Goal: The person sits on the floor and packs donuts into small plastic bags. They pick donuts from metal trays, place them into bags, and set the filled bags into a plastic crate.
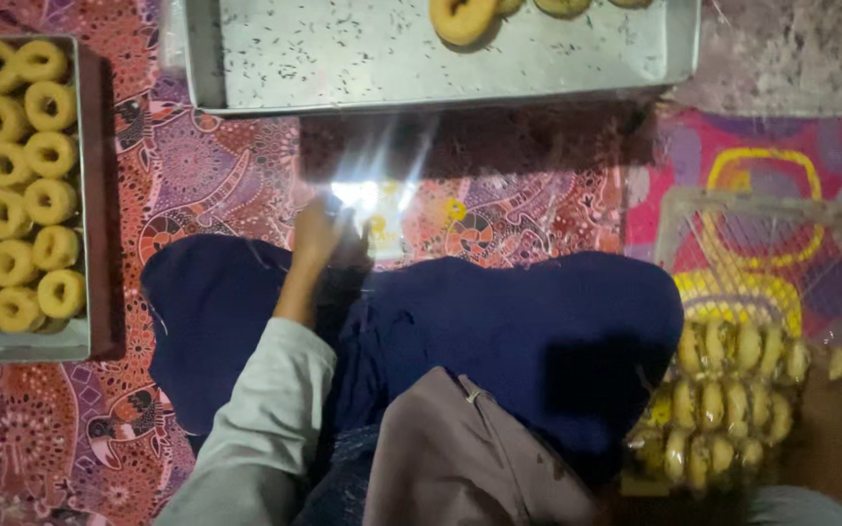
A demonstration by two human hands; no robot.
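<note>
Left hand (319, 234): reaching to a shiny clear wrapper (374, 209) on the patterned floor mat (207, 166), touching it; grip unclear. Right hand: not seen. Ring-biscuit tray (80, 195) far left.

Left hand (319, 232) fingers lost in glare of shiny clear packet (374, 209) on patterned mat (207, 175); grip unreadable. Right hand out of frame. Metal tray (343, 58) cut by top edge, ring pastries (462, 17) there partly cropped. Left tray (80, 195) cut by left edge. Clear basket (762, 234) at right blurred, its bagged pastries (723, 399) indistinct.
</note>
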